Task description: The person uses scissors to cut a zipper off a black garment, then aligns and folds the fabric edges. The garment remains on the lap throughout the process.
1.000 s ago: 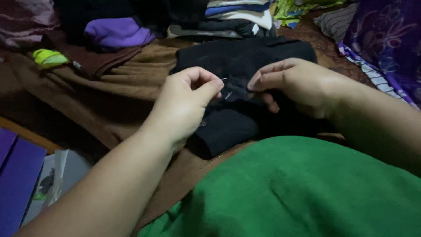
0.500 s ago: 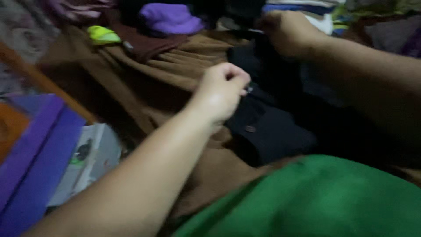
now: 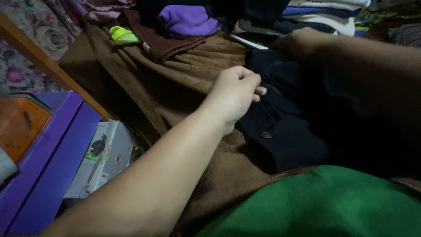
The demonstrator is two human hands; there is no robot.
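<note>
Landmark: black garment [image 3: 285, 131], lying on a brown blanket [image 3: 184, 83].

Packages: left of the garment, beyond the blanket's edge, a white flat box [image 3: 112, 151] stands tilted, with a small green patch and dark print on its face. Further left, a purple box [image 3: 48, 149], long and rectangular, with an orange panel [image 3: 19, 125] on top.

Garment: dark, creased cloth, one round brown button [image 3: 266, 135] showing near its lower left part.

Left hand [image 3: 234, 94]: at the garment's left edge, fingers curled shut, pinching the cloth; anything finer in the pinch is too small to tell.
Right hand [image 3: 300, 44]: at the garment's upper edge, in shadow; cannot tell its grip. A thin white strip [image 3: 247, 42] lies just left of it.

Above the garment: purple cloth [image 3: 188, 19], a yellow-green item [image 3: 123, 34], folded clothes [image 3: 320, 11]. Below it: green fabric [image 3: 324, 206].
</note>
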